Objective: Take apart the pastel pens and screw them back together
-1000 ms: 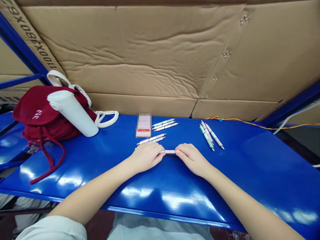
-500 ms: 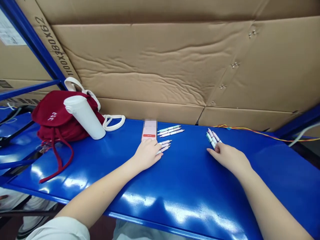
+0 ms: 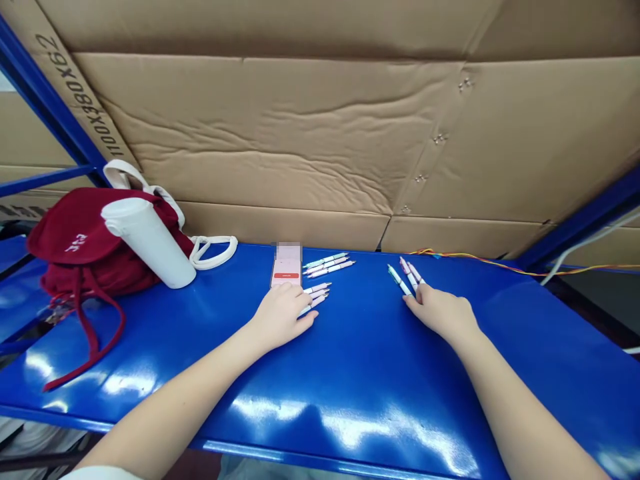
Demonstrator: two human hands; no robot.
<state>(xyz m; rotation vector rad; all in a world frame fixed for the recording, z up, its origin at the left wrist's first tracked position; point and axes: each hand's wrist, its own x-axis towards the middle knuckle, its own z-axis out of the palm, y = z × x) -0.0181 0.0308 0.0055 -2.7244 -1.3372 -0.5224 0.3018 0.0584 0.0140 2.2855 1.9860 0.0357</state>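
Observation:
My left hand [image 3: 283,315] lies on the blue table just below a phone, its fingers curled over a few pale pens [image 3: 316,301] whose tips stick out to the right. Above that hand, three more pens [image 3: 329,265] lie side by side, one with green parts. On the right, my right hand [image 3: 446,312] has its fingers closed around the lower ends of a green-and-white pen [image 3: 399,279] and two pink-and-white pens [image 3: 411,272]. These pens fan out toward the back, and my fingers partly hide them.
A phone [image 3: 287,263] lies flat by the left pens. Further left are a white bottle [image 3: 150,243], leaning, and a dark red bag [image 3: 95,233] with straps. Cardboard [image 3: 280,133] lines the back, and thin wires [image 3: 480,259] run along the right rear edge of the table.
The view has swung a little to the right. In my right hand the pens have spread, with the green one now apart from the pink ones. My left hand is nearly still, its thumb slightly further out.

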